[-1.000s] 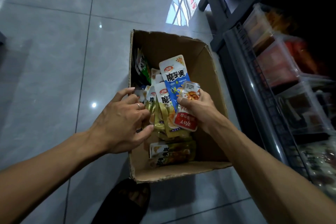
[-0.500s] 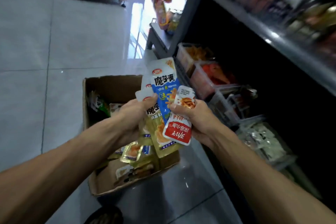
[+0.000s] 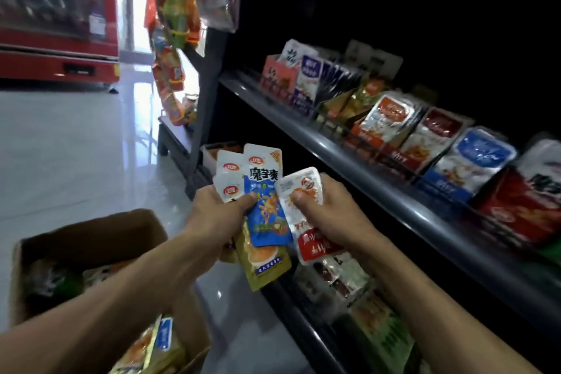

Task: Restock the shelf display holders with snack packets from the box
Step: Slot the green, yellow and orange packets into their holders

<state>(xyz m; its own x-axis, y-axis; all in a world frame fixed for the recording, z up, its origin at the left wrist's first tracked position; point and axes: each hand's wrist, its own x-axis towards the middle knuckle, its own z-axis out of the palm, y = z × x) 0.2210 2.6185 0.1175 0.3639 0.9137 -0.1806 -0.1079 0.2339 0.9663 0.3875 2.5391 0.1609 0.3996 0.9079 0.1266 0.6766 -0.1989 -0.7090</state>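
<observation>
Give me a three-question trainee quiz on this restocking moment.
1. True or false: the left hand holds several packets fanned together.
2. Which hand grips the white-and-red packet? A left, B right
3. Fill in: the cardboard box sits on the ____, lower left.

Key: 1 true; 2 B; 3 floor.

At frame centre the left hand (image 3: pixel 218 215) grips a fan of snack packets (image 3: pixel 264 206); the right hand (image 3: pixel 331 209) pinches a red-and-white packet (image 3: pixel 306 222). The box (image 3: pixel 91 237) sits lower left, the shelf (image 3: pixel 379 188) right.
</observation>
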